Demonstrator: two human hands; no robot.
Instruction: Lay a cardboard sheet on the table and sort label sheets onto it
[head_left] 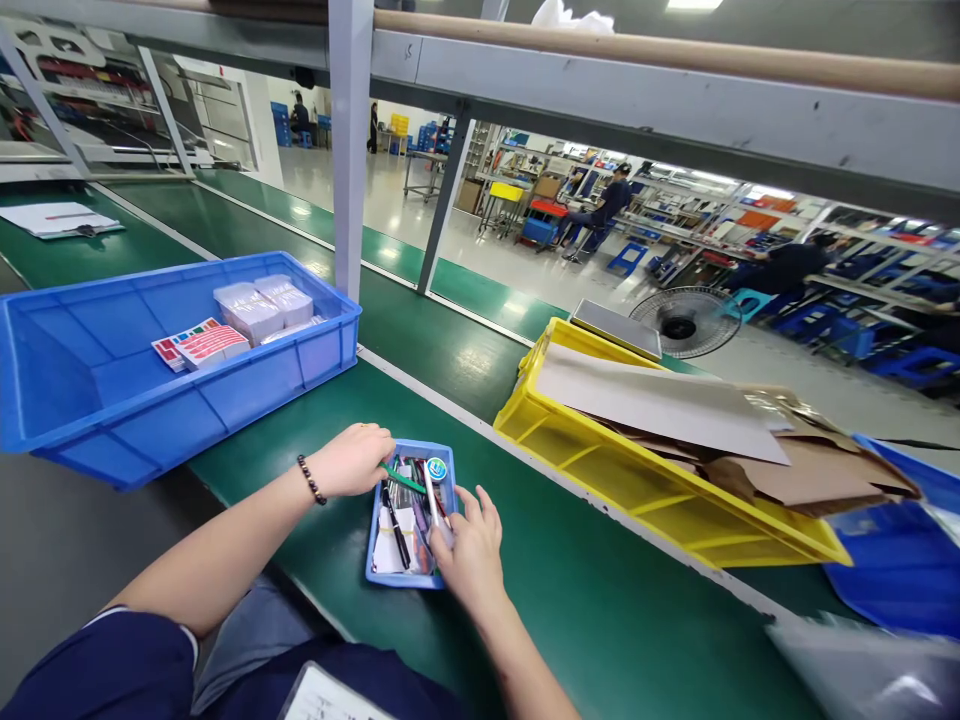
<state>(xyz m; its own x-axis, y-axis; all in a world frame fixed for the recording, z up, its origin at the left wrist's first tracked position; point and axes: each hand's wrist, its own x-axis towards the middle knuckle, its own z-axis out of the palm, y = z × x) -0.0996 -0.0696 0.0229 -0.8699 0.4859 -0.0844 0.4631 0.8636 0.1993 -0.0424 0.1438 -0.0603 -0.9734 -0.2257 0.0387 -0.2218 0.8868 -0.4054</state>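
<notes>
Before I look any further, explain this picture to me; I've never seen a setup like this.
There is no robot here: you see a person's two bare hands, and the one picture comes from a camera worn on that person's head, looking forward and down. That is why the arms reach in from the bottom.

On the green surface stands a small blue tray of pens and other small things. The left hand holds the end of a green strip over it. The right hand is at a white stick; whether it grips it is hard to tell.

To the left is a big blue bin with stacked packs; to the right, a yellow crate with cardboard.
</notes>
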